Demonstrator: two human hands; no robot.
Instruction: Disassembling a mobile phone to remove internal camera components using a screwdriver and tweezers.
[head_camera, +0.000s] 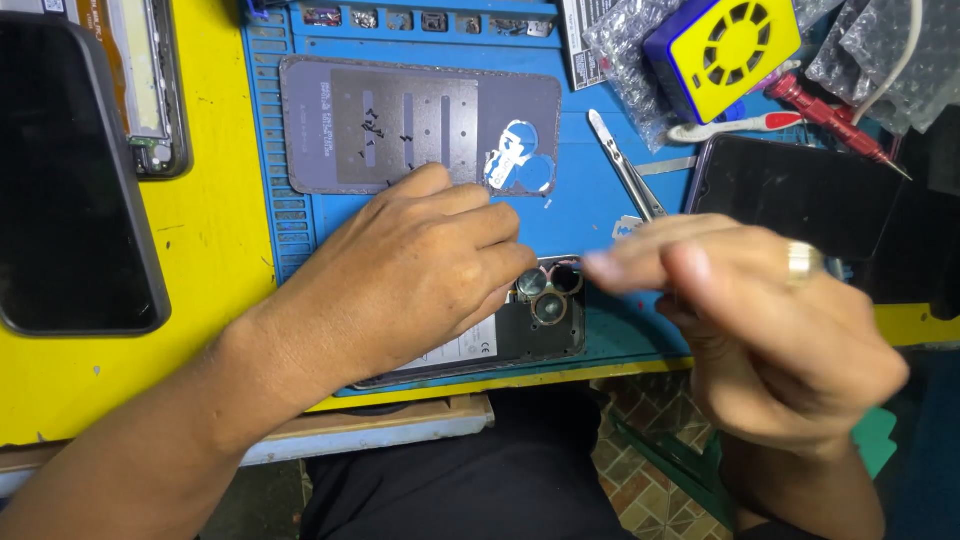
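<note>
Head view, phone repair bench. Left hand (420, 275) lies palm down on the opened phone (530, 325) at the near edge of the blue mat (590, 200), fingers together and flat, pressing the body down rather than pinching it. Only the camera end of the phone shows: three round lenses (548, 292) just past my fingertips, and a strip of the dark inner frame with a white label.

Right hand (760, 320) hovers just right of the lenses, blurred. Fingers look drawn together, ring on one. Cannot tell if they pinch anything, too smeared.

Handling, my read: the phone is light, stiff, slick on the mat, so it needs that flat palm to stay put. Lens glass and exposed insides are fragile, so I'd hold by the side rails or the plain frame, never on the lenses.

Around it: detached grey back cover (420, 125) lies flat further up the mat, well apart from the phone, with blue and white film (515, 165) peeled up at its camera corner. Metal tweezers (625, 165) lie right of the cover. Another dark phone (795, 190) face up beyond my right hand. Red screwdriver (835, 120), toothbrush (735, 125) and a blue-yellow fan box (720, 45) at top right. Big black phone (70, 180) on the yellow surface (215, 250), far left.
</note>
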